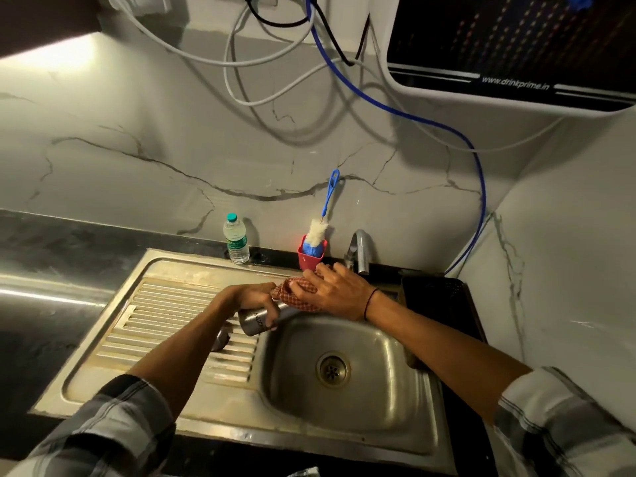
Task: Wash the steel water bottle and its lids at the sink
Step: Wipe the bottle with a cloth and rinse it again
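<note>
Head view: one sink unit, two hands, entries listed from near to far.
Sleeves: two, plaid, seen at the lower corners.
Sink [395, 418]: one steel basin with one round drain [333, 369]; one ribbed draining board [165, 318] is joined on its left.
Lid-like object [220, 337]: one small steel piece is seen on the draining board under the left forearm; it is too blurred to be identified firmly.
Steel bottle [256, 320]: one, held tilted over the basin's left rim, its upper end hidden in cloth.
Left hand [253, 297]: fingers are curled round the bottle body.
Checked cloth [292, 297]: one, red, bunched over the bottle's far end.
Right hand [339, 292]: fingers are spread and bent over the cloth, which is gripped against the bottle; one dark band is worn at the wrist.
Dark tray [444, 297]: one, right of the basin, partly covered by the right forearm.
Tap [359, 251]: one, just behind the right hand.
Red cup [311, 258]: one, by which one blue-handled bottle brush [318, 232] is held.
Plastic water bottle [236, 239]: one, upright at the wall.
Wall: one water purifier [509, 46] is mounted; one blue tube [395, 110] and several white cables are looped beside it.
</note>
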